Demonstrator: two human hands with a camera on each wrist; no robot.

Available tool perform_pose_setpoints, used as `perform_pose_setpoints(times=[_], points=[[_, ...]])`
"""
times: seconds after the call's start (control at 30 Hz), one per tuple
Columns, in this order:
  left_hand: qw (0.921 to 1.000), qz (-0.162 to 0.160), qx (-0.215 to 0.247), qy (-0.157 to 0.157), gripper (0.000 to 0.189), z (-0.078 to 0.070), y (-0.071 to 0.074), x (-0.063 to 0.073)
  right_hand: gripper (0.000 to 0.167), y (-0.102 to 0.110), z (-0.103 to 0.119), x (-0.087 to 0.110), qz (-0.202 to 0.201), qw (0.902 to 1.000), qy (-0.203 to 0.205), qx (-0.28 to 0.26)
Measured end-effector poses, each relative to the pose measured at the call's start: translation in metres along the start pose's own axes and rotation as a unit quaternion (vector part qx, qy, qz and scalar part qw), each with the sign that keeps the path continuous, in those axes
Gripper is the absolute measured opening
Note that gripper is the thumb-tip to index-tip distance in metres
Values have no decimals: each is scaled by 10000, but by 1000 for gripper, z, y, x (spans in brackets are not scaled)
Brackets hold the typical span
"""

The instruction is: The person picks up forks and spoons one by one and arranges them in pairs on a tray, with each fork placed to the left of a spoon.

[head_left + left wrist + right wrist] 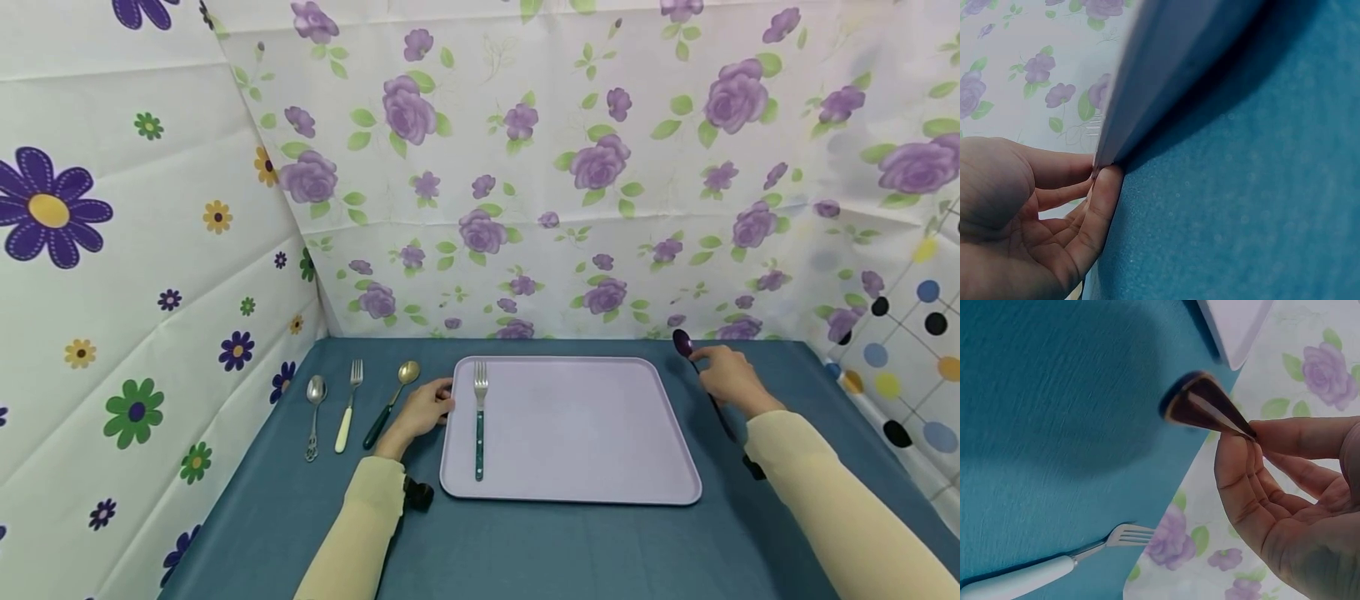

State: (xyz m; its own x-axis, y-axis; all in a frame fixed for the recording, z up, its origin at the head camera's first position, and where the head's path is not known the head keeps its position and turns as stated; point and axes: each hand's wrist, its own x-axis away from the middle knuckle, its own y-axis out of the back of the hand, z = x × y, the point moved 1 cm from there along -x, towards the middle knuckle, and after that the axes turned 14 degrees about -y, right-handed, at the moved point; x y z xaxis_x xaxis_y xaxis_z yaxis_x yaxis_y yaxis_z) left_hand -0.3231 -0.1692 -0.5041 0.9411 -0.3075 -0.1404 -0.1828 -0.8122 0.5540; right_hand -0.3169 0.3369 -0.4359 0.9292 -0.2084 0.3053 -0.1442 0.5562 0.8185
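Observation:
My left hand (424, 408) is at the left edge of the pale lilac tray (585, 433). In the left wrist view, thumb and fingers (1105, 194) pinch the tray's rim. A fork with a green handle (480, 442) lies lengthwise on the tray's left side. Off to the right of the tray, my right hand (731, 379) pinches a dark purple spoon (682, 342) by its handle, bowl pointing away from me. The right wrist view shows the handle's wide end (1200, 403) above the cloth, held between thumb and fingers.
Left of the tray lie a silver spoon (315, 408), a cream-handled fork (348, 408) and a gold spoon with green handle (386, 408). A white-handled fork (1054, 572) shows in the right wrist view. Flowered cloth walls (487, 167) stand behind and beside the blue tablecloth (525, 550).

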Motion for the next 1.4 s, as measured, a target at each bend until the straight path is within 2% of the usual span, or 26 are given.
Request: perform_pose_setpoints(times=[0.17,0.47,1.0,1.4], points=[[10000,-10,-15,4,47,1,0,0,61,-4,4,1,-59,9997,188,156],[10000,3,6,-8,47,1,-1,-2,61,-10,10,-1,41,9995,289,83],[10000,4,70,-22,47,1,0,-3,61,-23,38,2,75,9990,437,99],[10000,1,41,5,47,4,-1,-3,61,-43,60,3,151,9984,551,-36]])
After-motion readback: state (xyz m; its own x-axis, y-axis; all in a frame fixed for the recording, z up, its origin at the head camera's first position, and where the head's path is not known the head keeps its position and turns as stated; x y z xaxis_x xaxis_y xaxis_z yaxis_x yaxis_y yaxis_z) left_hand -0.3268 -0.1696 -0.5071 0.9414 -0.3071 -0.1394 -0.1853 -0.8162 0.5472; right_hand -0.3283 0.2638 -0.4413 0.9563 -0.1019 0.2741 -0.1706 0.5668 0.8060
